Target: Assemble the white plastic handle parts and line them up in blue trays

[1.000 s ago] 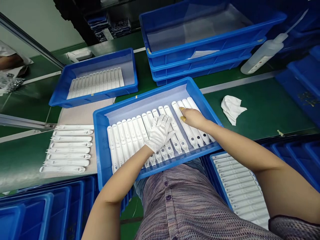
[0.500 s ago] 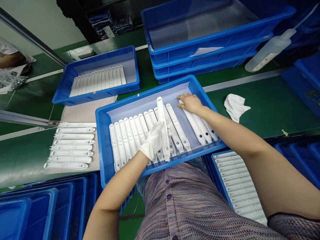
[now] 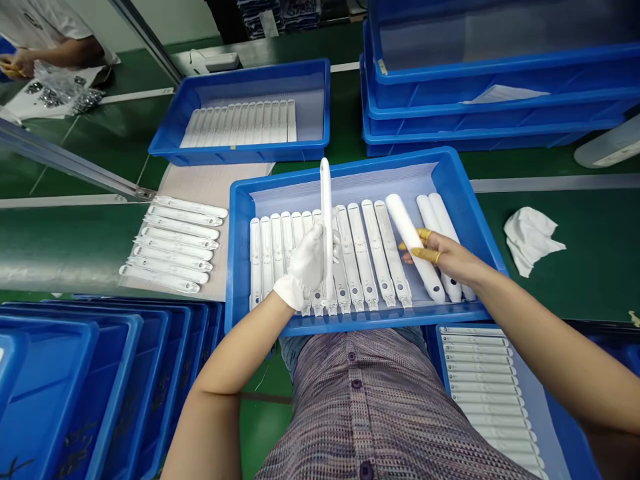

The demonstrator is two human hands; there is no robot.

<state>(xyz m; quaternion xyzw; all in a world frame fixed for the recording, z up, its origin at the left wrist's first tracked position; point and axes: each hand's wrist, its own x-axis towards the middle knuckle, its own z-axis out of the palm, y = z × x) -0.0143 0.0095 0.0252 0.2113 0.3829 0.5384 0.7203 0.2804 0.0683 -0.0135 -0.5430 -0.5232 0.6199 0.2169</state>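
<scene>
White strip (image 3: 326, 200), likely light, stiff, slippery: best held mid-length by its edges. The left hand (image 3: 306, 261) has its grip closed round it over the tray (image 3: 360, 325), nine o'clock of centre; the right hand (image 3: 445, 253) pinches a second strip (image 3: 404, 221), three o'clock.

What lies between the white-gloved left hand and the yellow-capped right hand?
The head view shows several long white strips, side by side in a blue plastic tray.

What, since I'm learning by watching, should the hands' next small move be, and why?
Perhaps the left hand should turn its white strip flat: that strip shows its narrow edge, while the neighbouring strips lie flat in the blue tray.
</scene>
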